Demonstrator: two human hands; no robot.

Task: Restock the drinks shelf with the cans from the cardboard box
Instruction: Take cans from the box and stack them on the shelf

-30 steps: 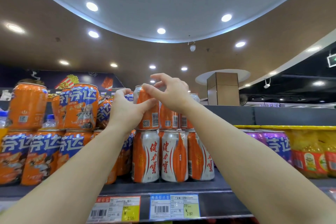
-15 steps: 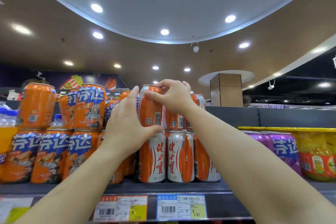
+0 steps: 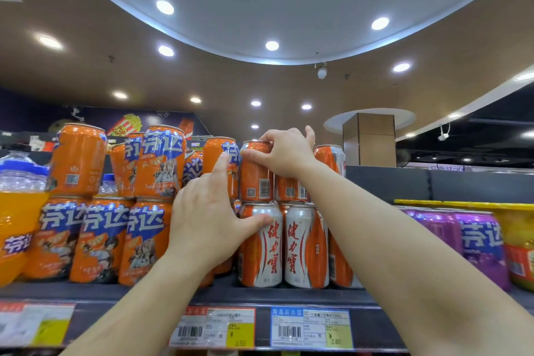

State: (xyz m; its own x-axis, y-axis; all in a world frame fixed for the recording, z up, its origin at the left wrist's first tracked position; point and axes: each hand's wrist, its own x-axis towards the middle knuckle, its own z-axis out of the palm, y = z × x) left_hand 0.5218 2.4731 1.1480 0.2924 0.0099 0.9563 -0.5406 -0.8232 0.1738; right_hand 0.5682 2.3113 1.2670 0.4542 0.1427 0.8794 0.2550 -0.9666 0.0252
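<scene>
An orange-and-white can (image 3: 255, 176) stands on top of the lower row of like cans (image 3: 299, 246) on the dark shelf (image 3: 289, 296). My right hand (image 3: 284, 152) grips its top rim from the right. My left hand (image 3: 208, 211) is spread, fingers apart; its thumb rests against the lower can (image 3: 261, 246) just under the stacked one, and its index finger points up beside the stacked can. The cardboard box is out of view.
Orange cans with blue script (image 3: 95, 237) fill the shelf's left in two tiers, with an orange drink bottle (image 3: 17, 225) at far left. Purple cans (image 3: 479, 243) and yellow jars (image 3: 520, 246) stand on the right. Price tags (image 3: 310, 328) line the shelf edge.
My left hand has let go of the top can and dropped lower, opening against the lower can. My right hand stays on the top can's rim. The view has shifted slightly.
</scene>
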